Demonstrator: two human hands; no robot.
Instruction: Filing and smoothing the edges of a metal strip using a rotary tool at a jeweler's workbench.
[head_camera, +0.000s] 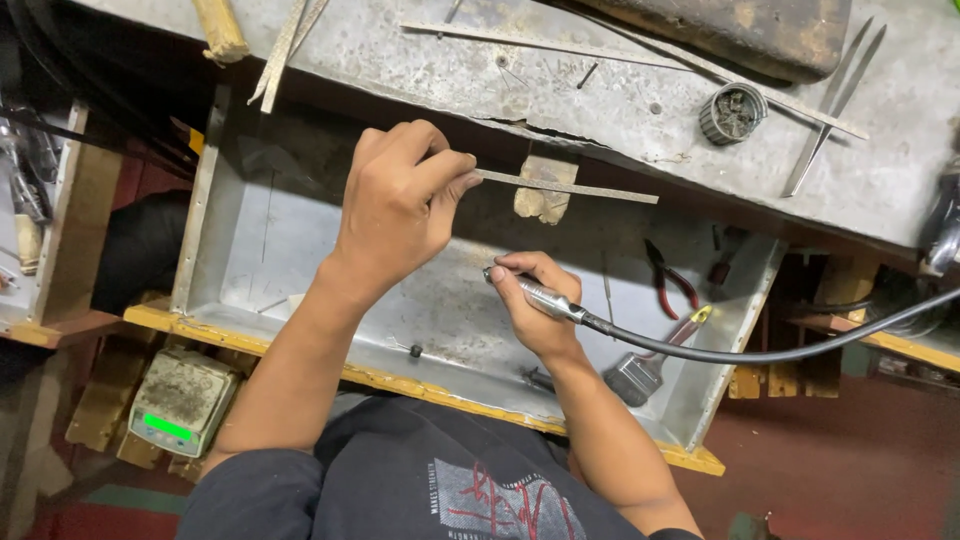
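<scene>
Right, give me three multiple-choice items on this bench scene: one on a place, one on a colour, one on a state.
1. Where do the red-handled pliers lie?
A. in the metal tray
B. on the scale
C. in the left hand

2. What colour is the lit screen of the small scale?
A. red
B. green
C. blue

3. How is the thin metal strip held?
A. lying loose in the tray
B. clamped in tweezers
C. pinched at one end by the left hand

Answers:
1. A, they rest on the tray floor to the right of the right hand, which holds a corded handpiece.
2. B, the display glows green.
3. C, the fingers grip its left end and the strip runs over the wooden peg.
</scene>
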